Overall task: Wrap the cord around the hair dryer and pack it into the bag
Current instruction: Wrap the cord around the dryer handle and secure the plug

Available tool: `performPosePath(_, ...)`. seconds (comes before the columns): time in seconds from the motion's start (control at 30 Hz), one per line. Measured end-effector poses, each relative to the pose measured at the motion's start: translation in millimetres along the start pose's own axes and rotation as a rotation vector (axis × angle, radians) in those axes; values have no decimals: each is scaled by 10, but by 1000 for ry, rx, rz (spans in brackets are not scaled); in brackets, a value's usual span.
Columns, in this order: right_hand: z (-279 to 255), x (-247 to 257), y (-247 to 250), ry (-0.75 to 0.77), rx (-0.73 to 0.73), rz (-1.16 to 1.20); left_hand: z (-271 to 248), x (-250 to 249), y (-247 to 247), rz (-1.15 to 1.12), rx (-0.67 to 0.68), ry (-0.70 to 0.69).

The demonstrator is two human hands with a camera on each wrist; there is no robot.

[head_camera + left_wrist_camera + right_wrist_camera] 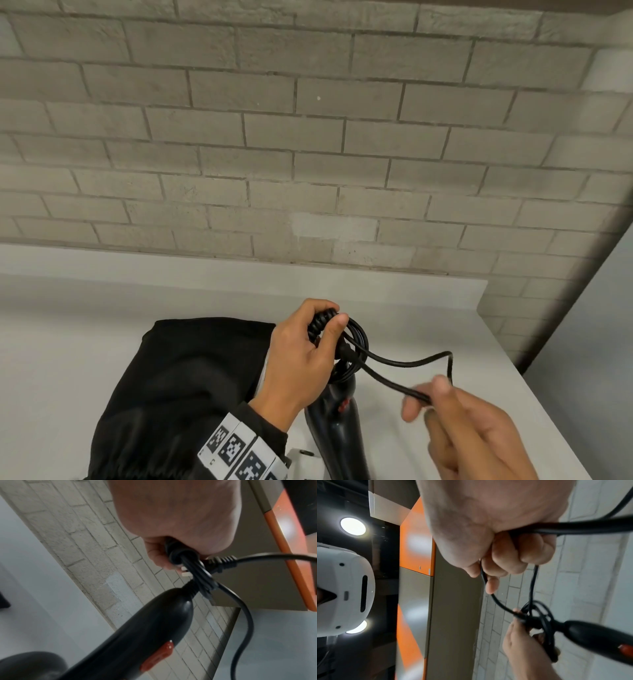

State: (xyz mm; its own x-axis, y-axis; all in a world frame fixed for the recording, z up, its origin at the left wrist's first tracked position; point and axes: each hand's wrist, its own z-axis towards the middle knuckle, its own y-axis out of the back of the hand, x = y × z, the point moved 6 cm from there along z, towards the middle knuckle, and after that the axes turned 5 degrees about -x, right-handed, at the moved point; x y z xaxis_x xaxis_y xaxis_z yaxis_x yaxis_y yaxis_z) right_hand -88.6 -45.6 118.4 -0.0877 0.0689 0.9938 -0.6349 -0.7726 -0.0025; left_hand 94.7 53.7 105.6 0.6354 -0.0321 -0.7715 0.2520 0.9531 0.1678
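A black hair dryer [337,421] with a red switch hangs handle-up above the white table; its handle [137,628] fills the left wrist view. My left hand [308,346] grips the coiled bundle of black cord [356,339] and the plug [217,562] just above the handle's end. A free loop of cord [404,363] runs right to my right hand [431,397], which pinches it between thumb and fingers; the right wrist view shows the fingers [505,561] curled round the cord [532,582]. The black fabric bag [191,383] lies flat on the table, left of the dryer.
A grey brick wall [308,137] stands right behind the white table [68,325]. The table's right edge [534,394] runs diagonally close to my right hand. A white object [301,457] lies by my left wrist. An orange-and-grey cabinet [416,555] is behind me.
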Motion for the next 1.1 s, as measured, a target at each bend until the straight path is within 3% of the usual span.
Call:
performPosePath(0.1, -54, -21, 212, 132, -142, -242, -2, -2, 10, -31, 14, 26)
performPosePath(0.23, -51, -105, 442, 208, -193, -203, 13, 43, -14, -126, 31, 133)
performPosePath(0.3, -32, -229, 605, 257, -252, -335, 34, 77, 13, -161, 16, 159)
performPosePath(0.43, 35, -716, 780, 192, -202, -446, 57, 79, 30, -156, 40, 151)
performPosePath(0.6, 153, -828, 945, 147, -263, -720, 19, 74, 17, -158, 64, 129)
performPosePath(0.7, 203, -628, 866, 312, -336, -870, 14, 45, 1, -128, 58, 111)
performPosePath(0.87, 51, -186, 238, 750, -425, -697, 8, 3, -31, -114, 64, 95)
performPosePath(0.93, 141, -156, 44, 783, -347, -758, 10, -1, -32, -101, 65, 85)
performPosePath(1.03, 350, -199, -137, 725, -97, -846, 7, 16, -22, -82, 50, 80)
performPosePath(1.1, 397, -100, -218, 790, -24, -833, 2, 17, -18, -70, 42, 70)
